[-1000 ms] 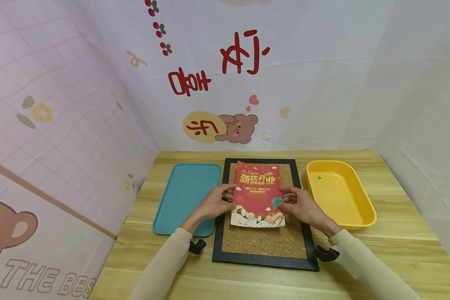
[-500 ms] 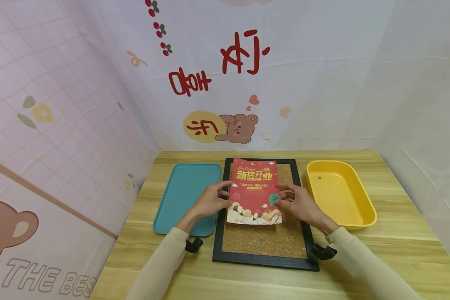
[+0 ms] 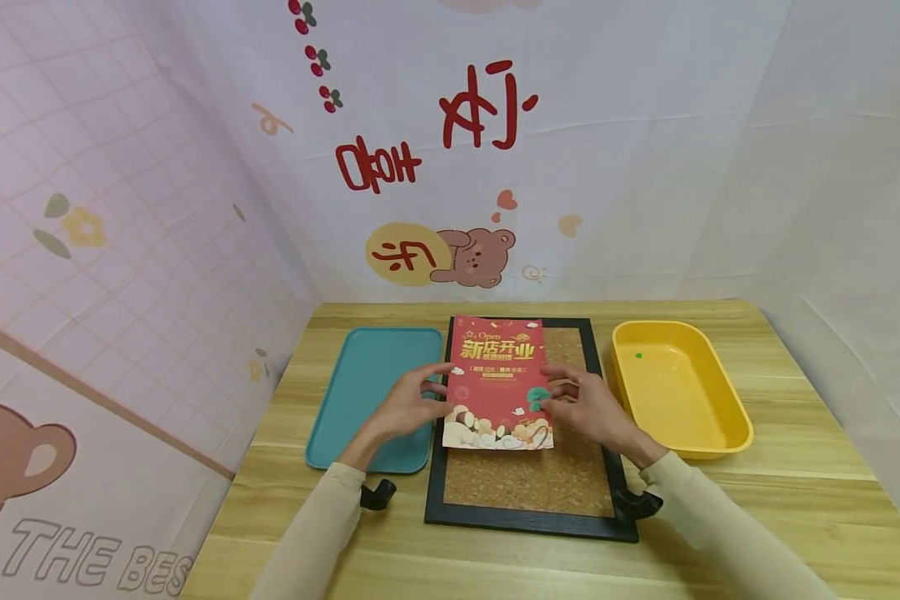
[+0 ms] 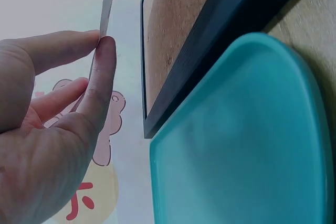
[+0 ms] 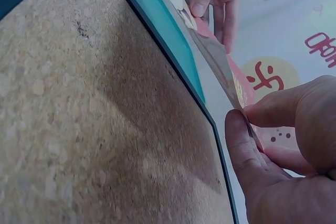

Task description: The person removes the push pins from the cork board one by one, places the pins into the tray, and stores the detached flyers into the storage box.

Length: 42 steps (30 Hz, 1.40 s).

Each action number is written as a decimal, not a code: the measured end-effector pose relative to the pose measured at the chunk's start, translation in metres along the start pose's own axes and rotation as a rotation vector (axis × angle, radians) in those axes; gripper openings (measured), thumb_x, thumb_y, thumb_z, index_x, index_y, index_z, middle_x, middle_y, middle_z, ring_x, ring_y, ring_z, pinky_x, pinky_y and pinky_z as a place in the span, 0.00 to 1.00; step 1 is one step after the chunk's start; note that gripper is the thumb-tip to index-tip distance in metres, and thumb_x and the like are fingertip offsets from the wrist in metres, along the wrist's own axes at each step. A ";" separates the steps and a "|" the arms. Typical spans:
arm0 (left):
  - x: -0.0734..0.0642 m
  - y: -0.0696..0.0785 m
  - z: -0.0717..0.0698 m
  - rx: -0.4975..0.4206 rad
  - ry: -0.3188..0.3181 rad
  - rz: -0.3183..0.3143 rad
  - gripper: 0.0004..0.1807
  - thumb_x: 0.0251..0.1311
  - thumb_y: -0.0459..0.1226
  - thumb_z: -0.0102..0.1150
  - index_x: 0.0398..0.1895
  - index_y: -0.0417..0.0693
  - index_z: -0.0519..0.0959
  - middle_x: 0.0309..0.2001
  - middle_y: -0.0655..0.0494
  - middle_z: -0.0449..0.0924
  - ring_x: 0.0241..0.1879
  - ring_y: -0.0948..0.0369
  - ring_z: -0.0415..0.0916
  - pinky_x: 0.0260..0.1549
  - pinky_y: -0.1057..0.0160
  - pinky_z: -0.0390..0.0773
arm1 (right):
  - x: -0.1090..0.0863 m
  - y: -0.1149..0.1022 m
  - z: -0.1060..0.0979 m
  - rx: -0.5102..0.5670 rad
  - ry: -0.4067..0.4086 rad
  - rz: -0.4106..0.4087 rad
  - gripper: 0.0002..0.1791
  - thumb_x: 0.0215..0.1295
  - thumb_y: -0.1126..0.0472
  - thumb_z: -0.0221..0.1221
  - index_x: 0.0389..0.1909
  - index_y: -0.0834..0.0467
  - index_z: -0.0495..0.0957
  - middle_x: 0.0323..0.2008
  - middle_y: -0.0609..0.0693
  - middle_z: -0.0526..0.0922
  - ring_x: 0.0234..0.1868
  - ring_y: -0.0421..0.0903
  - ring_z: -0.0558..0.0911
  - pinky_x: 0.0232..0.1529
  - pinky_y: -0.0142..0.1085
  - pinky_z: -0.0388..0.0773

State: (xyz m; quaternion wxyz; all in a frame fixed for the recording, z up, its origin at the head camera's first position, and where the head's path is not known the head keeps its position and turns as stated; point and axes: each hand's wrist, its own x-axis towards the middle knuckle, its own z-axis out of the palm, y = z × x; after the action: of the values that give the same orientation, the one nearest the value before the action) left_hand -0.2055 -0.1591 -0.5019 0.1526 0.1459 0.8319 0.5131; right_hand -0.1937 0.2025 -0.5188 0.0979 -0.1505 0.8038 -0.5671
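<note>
Between both hands a red printed flyer (image 3: 498,387) with gold lettering is held raised over a black-framed cork board (image 3: 525,483). My left hand (image 3: 412,402) pinches its left edge between thumb and fingers; the left wrist view shows the flyer (image 4: 108,3) edge-on, apart from the board's frame. On the opposite edge my right hand (image 3: 587,410) pinches near a green pattern. In the right wrist view the flyer (image 5: 218,59) hangs over the cork (image 5: 121,108), casting a shadow there. The flyer covers the board's upper left in the head view.
A teal tray (image 3: 375,392) lies left of the board, close to its frame. At the right stands a yellow bin (image 3: 682,392) with a small green dot (image 3: 639,356) inside. All rest on a wooden table (image 3: 795,450) against a patterned wall cloth (image 3: 607,167).
Both hands have carried the flyer leftward, from the middle of the board toward its upper left. It also sits straighter now. Board, tray and bin have stayed in place.
</note>
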 end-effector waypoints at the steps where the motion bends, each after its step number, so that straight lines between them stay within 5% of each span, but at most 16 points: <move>1: -0.001 0.000 -0.001 0.000 0.002 0.001 0.40 0.75 0.34 0.72 0.87 0.53 0.71 0.82 0.48 0.74 0.68 0.47 0.84 0.44 0.58 0.85 | 0.000 0.000 0.002 -0.001 -0.001 -0.002 0.34 0.77 0.70 0.69 0.81 0.67 0.71 0.69 0.69 0.82 0.54 0.47 0.90 0.48 0.28 0.92; 10: -0.007 -0.006 -0.012 0.000 0.018 0.001 0.40 0.74 0.32 0.73 0.87 0.52 0.71 0.82 0.47 0.73 0.67 0.47 0.85 0.54 0.53 0.93 | 0.007 -0.007 0.014 -0.001 -0.006 0.027 0.36 0.77 0.68 0.70 0.82 0.63 0.71 0.72 0.65 0.80 0.57 0.52 0.89 0.50 0.26 0.91; 18: -0.013 -0.012 -0.025 -0.017 0.011 -0.004 0.40 0.75 0.31 0.71 0.88 0.51 0.69 0.84 0.47 0.71 0.71 0.44 0.83 0.53 0.54 0.92 | 0.015 -0.008 0.025 0.028 -0.019 0.023 0.36 0.79 0.66 0.69 0.83 0.63 0.70 0.71 0.66 0.80 0.57 0.50 0.89 0.51 0.37 0.96; 25: -0.016 -0.018 -0.036 -0.009 0.015 0.000 0.40 0.75 0.32 0.72 0.88 0.52 0.70 0.84 0.46 0.72 0.71 0.43 0.83 0.52 0.55 0.92 | 0.025 -0.008 0.036 0.054 -0.024 0.036 0.34 0.80 0.66 0.68 0.82 0.62 0.71 0.74 0.66 0.78 0.59 0.55 0.89 0.48 0.29 0.91; 42: -0.023 -0.032 -0.063 -0.045 -0.001 -0.046 0.40 0.74 0.30 0.71 0.87 0.47 0.69 0.77 0.37 0.78 0.69 0.41 0.83 0.54 0.58 0.91 | 0.040 -0.014 0.065 0.085 -0.020 0.039 0.34 0.78 0.67 0.69 0.82 0.62 0.72 0.72 0.65 0.80 0.59 0.53 0.89 0.47 0.31 0.91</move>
State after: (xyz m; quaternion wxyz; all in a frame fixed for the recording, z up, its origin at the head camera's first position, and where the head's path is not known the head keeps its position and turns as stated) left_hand -0.2131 -0.2330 -0.5016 0.1681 0.1236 0.8232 0.5281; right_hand -0.2075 0.1268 -0.5271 0.1233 -0.1364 0.7806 -0.5974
